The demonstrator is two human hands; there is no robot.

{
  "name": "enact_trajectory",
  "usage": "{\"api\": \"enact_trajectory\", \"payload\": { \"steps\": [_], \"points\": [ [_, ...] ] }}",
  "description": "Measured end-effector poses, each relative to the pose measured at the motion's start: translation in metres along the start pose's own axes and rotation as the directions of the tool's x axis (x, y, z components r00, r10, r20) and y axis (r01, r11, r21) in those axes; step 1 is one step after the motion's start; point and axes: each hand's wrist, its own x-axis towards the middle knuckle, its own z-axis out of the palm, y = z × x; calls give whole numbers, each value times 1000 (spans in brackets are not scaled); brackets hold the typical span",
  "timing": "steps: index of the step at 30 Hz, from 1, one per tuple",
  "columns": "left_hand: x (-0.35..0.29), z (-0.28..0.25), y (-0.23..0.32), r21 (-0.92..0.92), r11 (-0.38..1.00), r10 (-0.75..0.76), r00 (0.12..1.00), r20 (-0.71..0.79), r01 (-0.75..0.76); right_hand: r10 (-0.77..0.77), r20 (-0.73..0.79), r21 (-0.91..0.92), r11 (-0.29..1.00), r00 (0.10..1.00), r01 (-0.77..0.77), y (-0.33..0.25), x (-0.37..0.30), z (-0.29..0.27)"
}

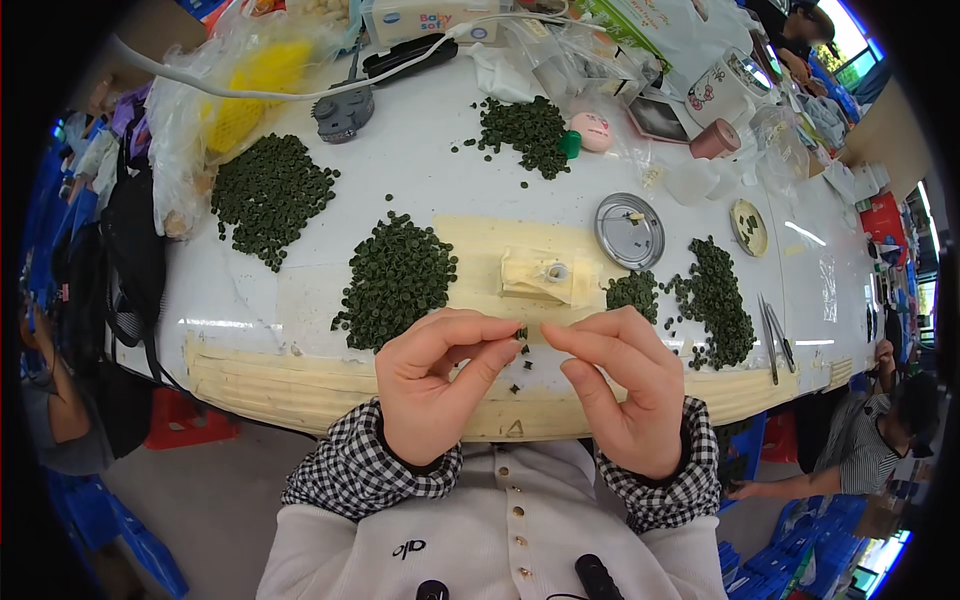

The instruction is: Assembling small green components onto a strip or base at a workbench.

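1. Pinching one small dark green piece [521, 334] between thumb and forefinger of the left hand [430, 390], on the near side of the taped block [535, 280], above the worktop [400, 160].
2. Holding the right hand [632, 395] close by, to the near right of the taped block, with thumb and forefinger parted; showing nothing grasped between those fingers.
3. Probably weighing next to nothing, judging by the smallness; likely behaving like firm rubber or stiff plastic, without revealing which.
4. Looking fairly smooth, so possibly slipping or flicking away under a hard squeeze; probably not breaking easily.
5. Calling, in all likelihood, for a light fingertip pinch on opposite sides, leaving the remaining edge free for the other hand.
6. Seeing more such pieces in a large heap [395, 280] left of the taped block, in a smaller heap [632, 293] just right of it, and scattered loosely on its near side; probably rolling easily when nudged.
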Motion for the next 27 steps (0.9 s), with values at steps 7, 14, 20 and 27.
{"api": "enact_trajectory", "payload": {
  "steps": [7,14,20,27],
  "points": [
    [1,0,0,-18,1000,-23,1000,-10,22,-17,-16,75,997,1000,19,8,-7,15],
    [1,-1,-1,11,1000,3,1000,17,-3,-37,25,80,996,999,35,11,-7,13],
    [1,-2,-4,-8,1000,15,998,56,-15,-65,73,116,992,995,56,17,-7,8],
    [1,-2,-3,-29,1000,-5,996,92,8,-141,91,114,985,986,131,27,-8,3]
  ]
}}
